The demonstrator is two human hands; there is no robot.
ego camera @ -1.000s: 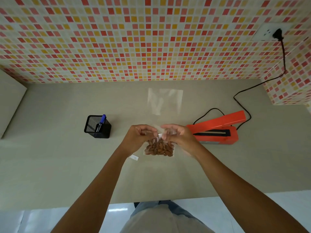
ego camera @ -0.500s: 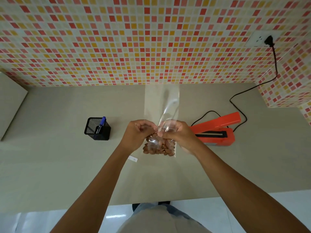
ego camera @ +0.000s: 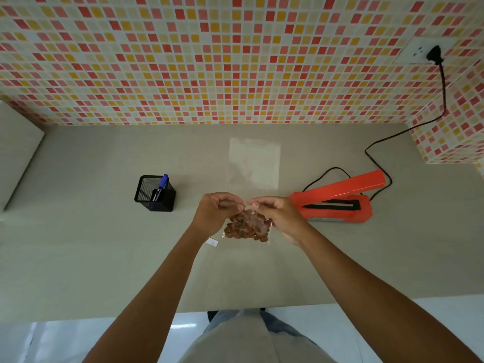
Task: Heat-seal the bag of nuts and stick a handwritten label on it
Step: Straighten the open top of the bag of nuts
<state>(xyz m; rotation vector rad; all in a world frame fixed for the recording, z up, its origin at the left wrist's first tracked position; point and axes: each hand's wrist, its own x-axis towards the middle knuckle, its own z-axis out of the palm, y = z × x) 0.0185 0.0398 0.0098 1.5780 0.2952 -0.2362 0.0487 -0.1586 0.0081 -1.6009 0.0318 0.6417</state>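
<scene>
A clear plastic bag of brown nuts (ego camera: 247, 227) sits at the middle of the beige counter (ego camera: 104, 258), its long empty top stretching away toward the wall. My left hand (ego camera: 216, 213) pinches the bag just above the nuts on the left side, and my right hand (ego camera: 277, 216) pinches it on the right. A small white label (ego camera: 212, 242) lies on the counter beside my left wrist. The orange heat sealer (ego camera: 337, 197) stands to the right of my right hand with its arm raised.
A black mesh holder (ego camera: 154, 193) with a blue pen (ego camera: 161, 186) stands to the left. The sealer's black cord (ego camera: 408, 129) runs to a wall socket (ego camera: 421, 52) at the upper right. The counter's front edge is near my body.
The bag's empty top, lifted and crumpled upward half a second ago, now lies flat and stretched out toward the wall. Both hands stay pinched at the bag above the nuts.
</scene>
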